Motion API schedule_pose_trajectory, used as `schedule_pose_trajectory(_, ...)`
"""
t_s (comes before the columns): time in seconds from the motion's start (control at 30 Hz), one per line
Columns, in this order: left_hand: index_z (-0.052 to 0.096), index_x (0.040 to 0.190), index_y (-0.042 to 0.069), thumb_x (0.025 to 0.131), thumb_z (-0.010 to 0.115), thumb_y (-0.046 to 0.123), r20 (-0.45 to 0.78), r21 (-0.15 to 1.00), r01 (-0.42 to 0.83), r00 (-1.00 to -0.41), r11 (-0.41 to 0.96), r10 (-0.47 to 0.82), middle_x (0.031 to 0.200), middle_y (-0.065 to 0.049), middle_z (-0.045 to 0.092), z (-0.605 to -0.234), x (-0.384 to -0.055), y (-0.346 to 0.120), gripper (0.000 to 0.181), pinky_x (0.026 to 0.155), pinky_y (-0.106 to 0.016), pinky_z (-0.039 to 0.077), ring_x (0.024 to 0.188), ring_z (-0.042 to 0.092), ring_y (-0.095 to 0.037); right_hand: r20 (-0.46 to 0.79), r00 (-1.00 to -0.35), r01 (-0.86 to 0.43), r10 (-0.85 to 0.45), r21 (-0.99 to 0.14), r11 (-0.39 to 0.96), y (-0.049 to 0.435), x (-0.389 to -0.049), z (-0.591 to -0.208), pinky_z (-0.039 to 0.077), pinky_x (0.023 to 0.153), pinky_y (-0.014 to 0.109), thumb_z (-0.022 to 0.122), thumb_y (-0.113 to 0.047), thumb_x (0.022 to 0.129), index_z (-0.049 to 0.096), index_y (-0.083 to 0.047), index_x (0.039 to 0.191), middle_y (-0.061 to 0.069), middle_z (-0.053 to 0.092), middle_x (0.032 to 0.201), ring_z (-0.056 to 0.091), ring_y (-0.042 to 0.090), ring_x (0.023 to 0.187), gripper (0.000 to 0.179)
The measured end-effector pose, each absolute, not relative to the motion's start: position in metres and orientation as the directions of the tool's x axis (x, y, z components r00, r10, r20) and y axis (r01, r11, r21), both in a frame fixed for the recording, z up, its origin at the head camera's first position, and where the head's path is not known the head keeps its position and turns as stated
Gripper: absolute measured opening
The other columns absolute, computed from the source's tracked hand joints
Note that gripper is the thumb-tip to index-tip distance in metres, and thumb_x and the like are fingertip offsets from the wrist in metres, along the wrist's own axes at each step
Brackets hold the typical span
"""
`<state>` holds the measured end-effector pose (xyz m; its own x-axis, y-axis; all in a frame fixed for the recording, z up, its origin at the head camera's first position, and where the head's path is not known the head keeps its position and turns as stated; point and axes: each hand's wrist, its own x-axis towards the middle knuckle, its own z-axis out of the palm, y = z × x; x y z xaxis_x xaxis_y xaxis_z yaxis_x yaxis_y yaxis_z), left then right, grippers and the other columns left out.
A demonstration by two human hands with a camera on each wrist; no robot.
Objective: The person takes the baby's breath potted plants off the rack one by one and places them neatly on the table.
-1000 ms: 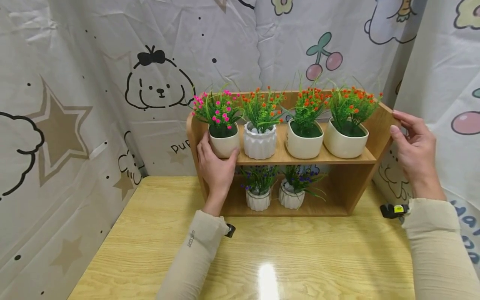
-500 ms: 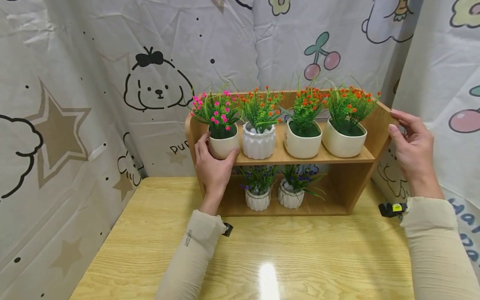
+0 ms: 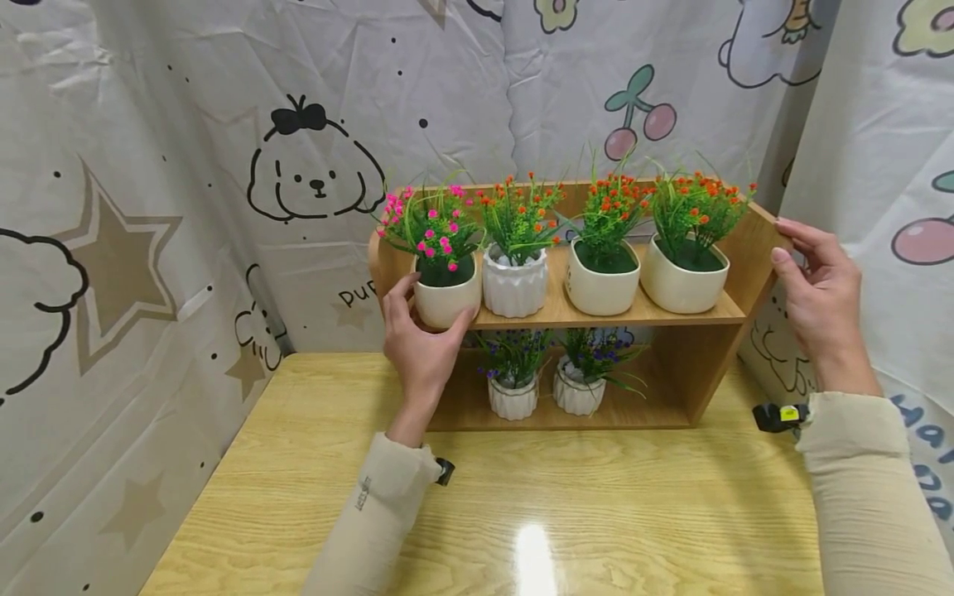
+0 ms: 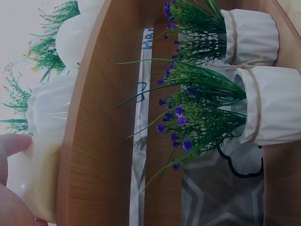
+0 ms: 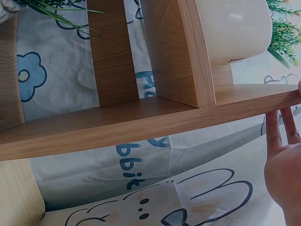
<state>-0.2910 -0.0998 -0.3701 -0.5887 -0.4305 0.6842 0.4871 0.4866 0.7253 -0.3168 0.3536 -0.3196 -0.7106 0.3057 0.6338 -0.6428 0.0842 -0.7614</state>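
Observation:
On the upper board of a two-tier wooden shelf [image 3: 619, 313], my left hand [image 3: 425, 343] grips a cream pot [image 3: 445, 305] of pink artificial flowers at the left end. Thumb and fingers curl round the pot's sides, and its base overlaps the board's front edge in the head view. My right hand [image 3: 827, 306] pinches the front edge of the right side panel [image 5: 244, 101], fingers along its outer face. To the right of the held pot stand a white fluted pot [image 3: 515, 280] and two cream pots, one in the middle [image 3: 604, 277] and one at the right [image 3: 686, 275], all with orange flowers.
On the lower board sit two white fluted pots, one left [image 3: 513, 397] and one right [image 3: 579, 389], with twine at their rims and purple flowers. The shelf stands on a wood-grain table [image 3: 484, 505]. A printed cloth [image 3: 447, 99] hangs close behind and at both sides.
My left hand has drawn the pink-flowered pot slightly forward and to the right, towards the board's front edge. My right hand keeps its place on the side panel.

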Motion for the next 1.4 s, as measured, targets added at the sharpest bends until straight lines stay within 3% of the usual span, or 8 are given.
schedule_pose_trajectory(0.43,0.053,0.142,0.009,0.071,0.098,0.024,0.716,0.697,0.578,-0.595,0.425,-0.365,0.141,-0.006,0.059,-0.371,-0.249,-0.118,0.086,0.103,-0.042,0.056,0.128,0.058,-0.020,0.618,-0.720,-0.609,0.316,-0.781,0.140,0.352,-0.315,-0.319,0.050,0.094,0.010,0.061,0.004,0.099,0.067,-0.005,0.135,-0.001,0.063,0.134,0.056,0.014,0.125,0.037)
schedule_pose_trajectory(0.67,0.051,0.144,0.008,0.071,0.097,0.019,0.725,0.684,0.577,-0.600,0.446,-0.338,0.144,-0.006,0.058,-0.374,-0.220,-0.136,0.087,0.095,-0.032,0.051,0.132,0.055,-0.021,0.607,-0.730,-0.580,0.315,-0.793,0.184,0.353,-0.314,-0.320,0.050,0.096,0.010,0.062,0.001,0.100,0.066,-0.007,0.137,-0.003,0.062,0.136,0.055,0.013,0.128,0.037)
schedule_pose_trajectory(0.87,0.052,0.142,0.005,0.069,0.096,0.010,0.714,0.699,0.590,-0.612,0.404,-0.342,0.142,-0.002,0.058,-0.371,-0.195,-0.151,0.086,0.096,-0.025,0.049,0.131,0.055,-0.015,0.602,-0.734,-0.557,0.315,-0.798,0.228,0.352,-0.314,-0.317,0.050,0.098,0.010,0.062,-0.002,0.101,0.066,-0.009,0.138,-0.005,0.061,0.136,0.054,0.013,0.129,0.037)
schedule_pose_trajectory(1.1,0.051,0.141,0.001,0.061,0.093,-0.005,0.745,0.666,0.606,-0.559,0.434,-0.363,0.137,0.009,0.057,-0.377,-0.174,-0.179,0.091,0.093,-0.018,0.048,0.127,0.058,-0.010,0.600,-0.741,-0.549,0.302,-0.800,0.242,0.351,-0.314,-0.317,0.049,0.096,0.010,0.060,-0.002,0.102,0.065,-0.011,0.139,-0.006,0.061,0.136,0.053,0.012,0.128,0.038)
schedule_pose_trajectory(1.4,0.051,0.142,0.000,0.058,0.091,-0.013,0.766,0.641,0.646,-0.503,0.415,-0.400,0.138,0.004,0.059,-0.389,-0.181,-0.222,0.094,0.092,-0.017,0.049,0.124,0.060,-0.014,0.612,-0.728,-0.581,0.309,-0.790,0.198,0.352,-0.315,-0.317,0.049,0.097,0.010,0.061,0.001,0.101,0.066,-0.008,0.136,-0.005,0.063,0.132,0.054,0.013,0.127,0.037)
